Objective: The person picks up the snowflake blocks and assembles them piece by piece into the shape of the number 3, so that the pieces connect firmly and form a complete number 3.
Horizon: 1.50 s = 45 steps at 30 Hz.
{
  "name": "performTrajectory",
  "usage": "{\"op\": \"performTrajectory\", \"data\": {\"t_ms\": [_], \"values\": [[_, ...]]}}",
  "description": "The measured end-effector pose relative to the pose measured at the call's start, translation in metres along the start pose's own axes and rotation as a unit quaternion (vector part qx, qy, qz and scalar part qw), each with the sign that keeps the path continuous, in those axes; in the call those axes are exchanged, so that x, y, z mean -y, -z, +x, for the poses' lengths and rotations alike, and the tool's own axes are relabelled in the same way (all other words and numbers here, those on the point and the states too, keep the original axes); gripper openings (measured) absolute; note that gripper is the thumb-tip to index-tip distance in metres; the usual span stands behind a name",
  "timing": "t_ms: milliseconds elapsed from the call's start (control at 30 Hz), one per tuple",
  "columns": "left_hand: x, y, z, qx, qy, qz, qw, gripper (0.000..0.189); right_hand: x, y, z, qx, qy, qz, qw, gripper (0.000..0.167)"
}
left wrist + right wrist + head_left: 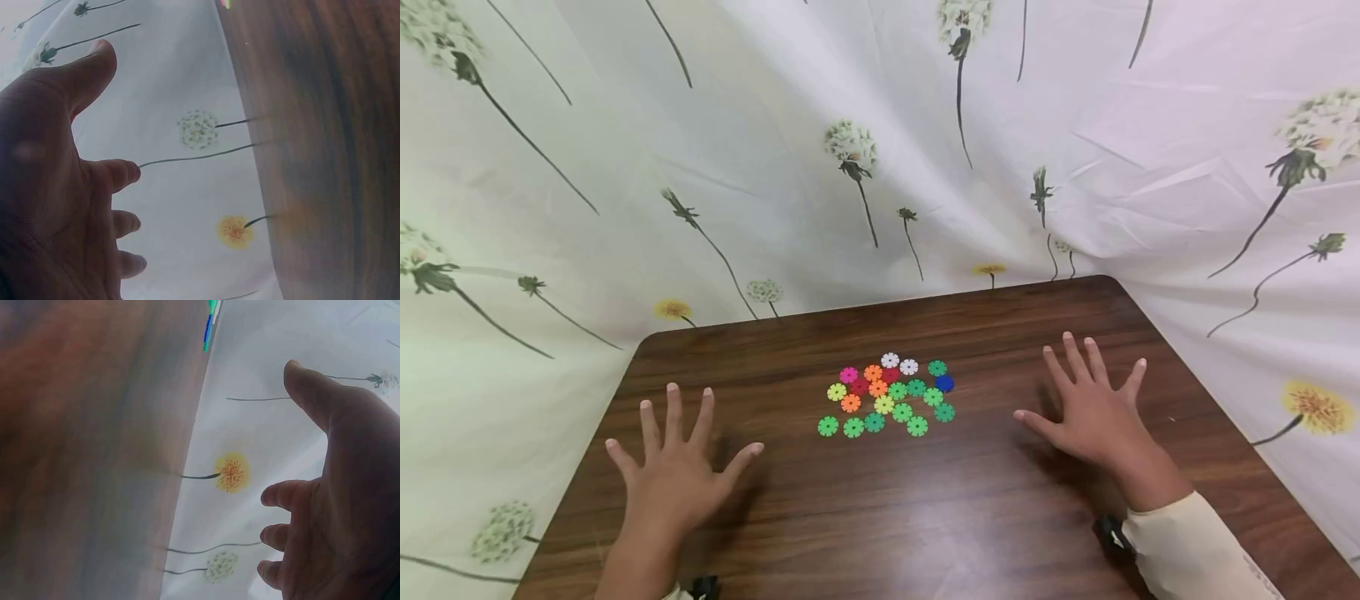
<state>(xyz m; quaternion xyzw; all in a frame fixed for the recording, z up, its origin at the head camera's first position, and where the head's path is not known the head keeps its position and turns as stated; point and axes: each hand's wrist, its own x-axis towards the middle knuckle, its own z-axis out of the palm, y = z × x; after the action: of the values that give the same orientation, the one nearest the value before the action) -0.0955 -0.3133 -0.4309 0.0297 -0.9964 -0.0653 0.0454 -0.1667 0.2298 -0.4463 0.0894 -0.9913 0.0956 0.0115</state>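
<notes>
Several small notched plastic discs lie loosely grouped in the middle of the table, among them a blue disc, a pink disc, a white disc and a green disc. To the left of the group is my left hand, palm down with fingers spread, holding nothing. On the other side my right hand is likewise spread over the table, thumb toward the discs, holding nothing. Both wrist views show the hands with extended thumbs, apart from the discs.
The dark wood-grain table has rounded far corners. Behind and beside it hangs a pale cloth printed with dandelions. A black strap sits at the right wrist by a cream sleeve.
</notes>
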Motion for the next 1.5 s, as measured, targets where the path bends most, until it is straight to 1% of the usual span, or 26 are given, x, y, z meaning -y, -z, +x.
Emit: {"op": "performTrajectory", "data": {"t_ms": [67, 267, 400, 533, 667, 700, 767, 833, 900, 1000, 1100, 1200, 1300, 1400, 1433, 1500], "values": [[-0.001, 0.002, 0.002, 0.000, -0.001, -0.002, 1.0000, 0.110, 0.004, 0.002, 0.005, 0.002, 0.005, 0.000, 1.0000, 0.114], [-0.011, 0.006, 0.004, 0.019, -0.001, -0.012, 0.9997, 0.110, 0.023, 0.006, 0.018, 0.010, 0.022, -0.003, 0.9997, 0.109], [-0.019, 0.010, 0.008, 0.014, -0.006, -0.020, 0.9997, 0.109, 0.039, 0.008, 0.029, 0.005, 0.035, 0.002, 0.9994, 0.107], [-0.030, 0.016, 0.015, 0.019, -0.014, -0.027, 0.9994, 0.110, 0.052, 0.007, 0.037, 0.006, 0.047, 0.011, 0.9988, 0.107], [-0.043, 0.015, 0.022, 0.019, -0.031, -0.033, 0.9988, 0.109, 0.059, 0.006, 0.043, 0.006, 0.050, 0.016, 0.9986, 0.106], [-0.045, 0.014, 0.024, 0.014, -0.040, -0.037, 0.9984, 0.107, 0.060, 0.005, 0.045, 0.004, 0.051, 0.020, 0.9985, 0.105], [-0.048, 0.009, 0.027, 0.002, -0.064, -0.063, 0.9960, 0.101, 0.061, 0.003, 0.048, -0.004, 0.057, 0.033, 0.9978, 0.101], [-0.048, 0.001, 0.032, -0.009, -0.093, -0.101, 0.9905, 0.094, 0.062, -0.001, 0.053, -0.019, 0.067, 0.047, 0.9964, 0.095], [-0.047, -0.010, 0.038, -0.019, -0.122, -0.143, 0.9820, 0.088, 0.062, -0.007, 0.058, -0.036, 0.082, 0.062, 0.9941, 0.087], [-0.045, -0.025, 0.044, -0.026, -0.151, -0.189, 0.9701, 0.084, 0.063, -0.018, 0.066, -0.046, 0.101, 0.077, 0.9908, 0.079], [-0.044, -0.035, 0.051, -0.034, -0.169, -0.223, 0.9594, 0.082, 0.063, -0.027, 0.072, -0.037, 0.112, 0.092, 0.9887, 0.076], [-0.044, -0.041, 0.059, -0.039, -0.187, -0.257, 0.9476, 0.079, 0.062, -0.031, 0.075, -0.019, 0.115, 0.103, 0.9878, 0.075], [-0.045, -0.046, 0.066, -0.034, -0.193, -0.289, 0.9370, 0.077, 0.064, -0.033, 0.079, -0.003, 0.119, 0.120, 0.9856, 0.073], [-0.044, -0.052, 0.070, -0.022, -0.191, -0.322, 0.9271, 0.075, 0.065, -0.035, 0.083, 0.012, 0.129, 0.150, 0.9802, 0.071], [-0.044, -0.054, 0.071, -0.013, -0.188, -0.337, 0.9223, 0.074, 0.065, -0.036, 0.084, 0.017, 0.133, 0.161, 0.9777, 0.070], [-0.043, -0.060, 0.074, -0.002, -0.184, -0.371, 0.9102, 0.072, 0.066, -0.039, 0.086, 0.023, 0.142, 0.182, 0.9727, 0.068]]}}
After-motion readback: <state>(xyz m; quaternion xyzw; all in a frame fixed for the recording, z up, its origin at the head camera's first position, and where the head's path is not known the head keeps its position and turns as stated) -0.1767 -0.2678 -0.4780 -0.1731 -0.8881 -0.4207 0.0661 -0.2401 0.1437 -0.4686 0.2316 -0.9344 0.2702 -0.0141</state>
